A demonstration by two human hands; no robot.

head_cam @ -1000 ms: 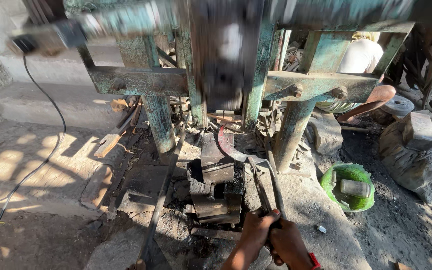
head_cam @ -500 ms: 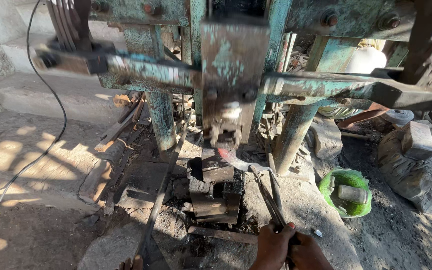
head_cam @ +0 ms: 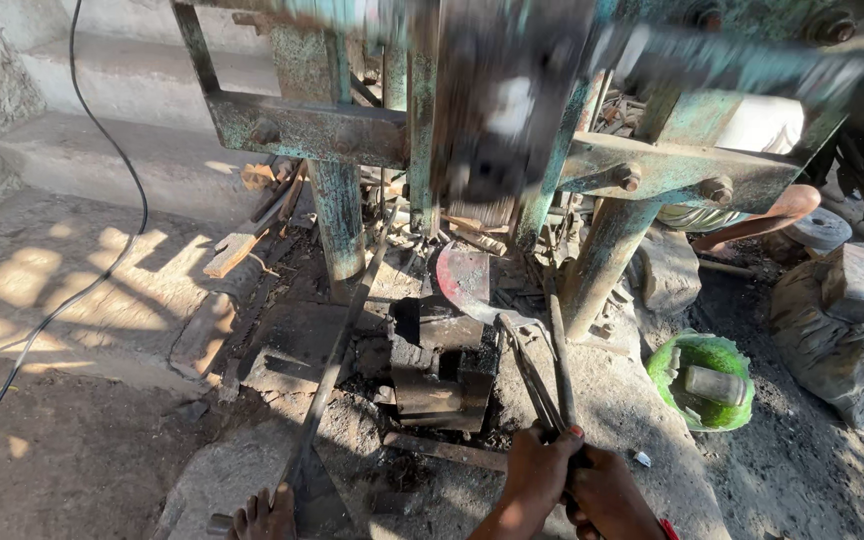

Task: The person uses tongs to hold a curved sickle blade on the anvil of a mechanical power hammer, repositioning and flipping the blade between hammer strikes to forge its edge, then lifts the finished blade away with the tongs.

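I note the green power hammer frame (head_cam: pixel 592 170) standing ahead of my grip, its ram (head_cam: pixel 502 90) blurred in motion above the anvil block (head_cam: pixel 442 370). Beyond my grip, the curved blade blank (head_cam: pixel 467 280) lies on that block, held at the far tip of the long tongs (head_cam: pixel 542 370). My left hand (head_cam: pixel 537 475) and right hand (head_cam: pixel 607 490) are both clenched tight around the tong handles. I judge the blank heavy, rigid and likely hot, so only the reins are safe to hold. Against the earlier frame, my hands sit higher and the ram has risen.
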